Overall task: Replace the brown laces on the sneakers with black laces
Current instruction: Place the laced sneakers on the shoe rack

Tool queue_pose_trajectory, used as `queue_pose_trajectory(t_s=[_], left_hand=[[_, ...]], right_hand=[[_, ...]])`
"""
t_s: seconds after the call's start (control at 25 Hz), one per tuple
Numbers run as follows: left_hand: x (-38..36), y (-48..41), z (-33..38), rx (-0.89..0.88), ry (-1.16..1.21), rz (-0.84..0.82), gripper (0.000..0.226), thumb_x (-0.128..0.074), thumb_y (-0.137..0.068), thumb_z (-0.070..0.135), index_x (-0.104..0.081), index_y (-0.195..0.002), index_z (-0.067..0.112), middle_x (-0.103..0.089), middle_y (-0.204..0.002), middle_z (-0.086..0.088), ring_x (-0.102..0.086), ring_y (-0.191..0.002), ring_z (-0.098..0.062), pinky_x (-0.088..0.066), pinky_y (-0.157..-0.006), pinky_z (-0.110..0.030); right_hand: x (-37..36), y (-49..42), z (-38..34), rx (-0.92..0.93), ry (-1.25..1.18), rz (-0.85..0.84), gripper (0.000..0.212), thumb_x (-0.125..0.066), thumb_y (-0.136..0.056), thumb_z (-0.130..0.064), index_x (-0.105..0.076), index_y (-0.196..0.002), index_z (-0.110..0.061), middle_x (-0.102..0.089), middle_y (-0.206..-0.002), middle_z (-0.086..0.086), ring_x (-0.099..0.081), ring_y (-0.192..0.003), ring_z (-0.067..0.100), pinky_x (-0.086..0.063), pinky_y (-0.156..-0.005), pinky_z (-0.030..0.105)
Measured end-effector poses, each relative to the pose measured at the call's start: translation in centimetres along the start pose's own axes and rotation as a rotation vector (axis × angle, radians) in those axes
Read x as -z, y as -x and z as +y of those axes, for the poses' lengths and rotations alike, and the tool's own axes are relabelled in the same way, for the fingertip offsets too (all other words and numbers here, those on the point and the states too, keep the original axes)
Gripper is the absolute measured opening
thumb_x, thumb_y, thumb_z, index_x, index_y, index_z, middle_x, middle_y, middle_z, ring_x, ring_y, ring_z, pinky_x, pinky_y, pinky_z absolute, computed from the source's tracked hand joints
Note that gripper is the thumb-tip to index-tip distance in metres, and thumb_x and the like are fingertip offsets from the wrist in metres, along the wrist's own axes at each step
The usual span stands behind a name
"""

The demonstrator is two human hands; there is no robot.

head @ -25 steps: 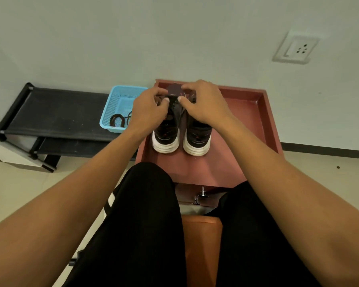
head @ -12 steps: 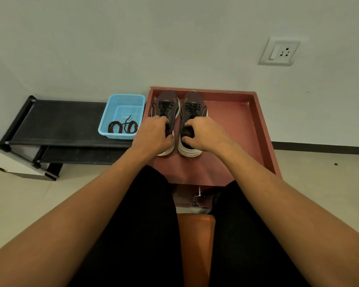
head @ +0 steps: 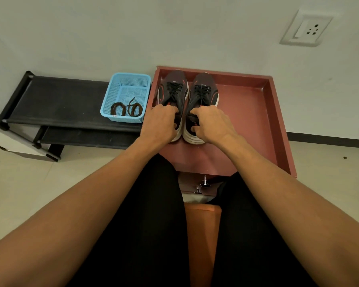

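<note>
Two dark sneakers with white soles stand side by side, toes toward the wall, on a red-brown tray table (head: 255,112). Both carry black laces. My left hand (head: 160,124) grips the heel end of the left sneaker (head: 173,88), fingers curled over its collar. The right sneaker (head: 204,90) has my right hand (head: 210,124) gripping its heel the same way. Brown laces (head: 125,109) lie coiled in a light blue basket (head: 129,83) left of the tray.
The basket sits on a low black shoe rack (head: 56,100) against the wall. A wall socket (head: 306,29) is at upper right. My legs in black trousers and an orange stool (head: 202,235) fill the foreground. A drawer handle (head: 203,183) shows under the tray.
Both hands have drawn back from the laces near the toes to the heels of the sneakers. The sneakers' laced fronts are now uncovered.
</note>
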State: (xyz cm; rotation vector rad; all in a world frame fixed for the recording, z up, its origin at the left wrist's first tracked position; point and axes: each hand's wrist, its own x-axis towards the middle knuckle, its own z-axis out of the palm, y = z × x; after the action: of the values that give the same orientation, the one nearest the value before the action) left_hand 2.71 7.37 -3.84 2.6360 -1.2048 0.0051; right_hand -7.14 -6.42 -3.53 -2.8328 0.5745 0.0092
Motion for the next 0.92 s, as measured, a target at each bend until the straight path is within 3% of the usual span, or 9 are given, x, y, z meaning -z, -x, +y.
queue_pose_trajectory(t_s=[0.2, 0.56, 0.8, 0.92], left_hand=[[0.5, 0.4, 0.4, -0.005, 0.095, 0.013, 0.026, -0.071, -0.082, 0.008, -0.076, -0.107, 0.012, -0.076, -0.092, -0.012, -0.068, -0.091, -0.037, -0.05, -0.077, -0.043], [4.3, 1.6, 1.6, -0.034, 0.121, 0.132, 0.031, -0.071, -0.078, -0.001, -0.078, -0.106, 0.009, -0.075, -0.092, -0.016, -0.065, -0.089, -0.04, -0.035, -0.069, -0.033], [7.1, 2.9, 0.4, 0.002, 0.154, 0.174, 0.031, -0.074, -0.08, 0.0, -0.077, -0.109, 0.01, -0.075, -0.095, -0.014, -0.067, -0.091, -0.037, -0.05, -0.072, -0.04], [8.2, 3.8, -1.1, 0.034, 0.163, 0.201, 0.029, -0.073, -0.082, 0.001, -0.077, -0.109, 0.011, -0.076, -0.095, -0.011, -0.068, -0.092, -0.034, -0.05, -0.074, -0.038]], right_hand=[[0.7, 0.4, -0.1, -0.008, -0.044, 0.018, 0.024, -0.076, -0.085, -0.015, -0.073, -0.106, -0.025, -0.07, -0.095, 0.004, -0.069, -0.09, 0.035, -0.061, -0.073, 0.048], [3.9, 2.2, -1.5, -0.002, -0.017, 0.104, 0.031, -0.076, -0.089, -0.017, -0.072, -0.117, -0.029, -0.071, -0.101, 0.005, -0.068, -0.096, 0.036, -0.061, -0.078, 0.047], [6.2, 3.0, -4.3, 0.033, -0.015, 0.143, 0.028, -0.077, -0.089, -0.018, -0.073, -0.116, -0.028, -0.071, -0.101, 0.005, -0.068, -0.096, 0.034, -0.061, -0.079, 0.047], [6.7, 2.8, -6.3, 0.076, -0.018, 0.144, 0.023, -0.078, -0.088, -0.017, -0.074, -0.108, -0.029, -0.071, -0.093, 0.002, -0.069, -0.092, 0.032, -0.06, -0.075, 0.043]])
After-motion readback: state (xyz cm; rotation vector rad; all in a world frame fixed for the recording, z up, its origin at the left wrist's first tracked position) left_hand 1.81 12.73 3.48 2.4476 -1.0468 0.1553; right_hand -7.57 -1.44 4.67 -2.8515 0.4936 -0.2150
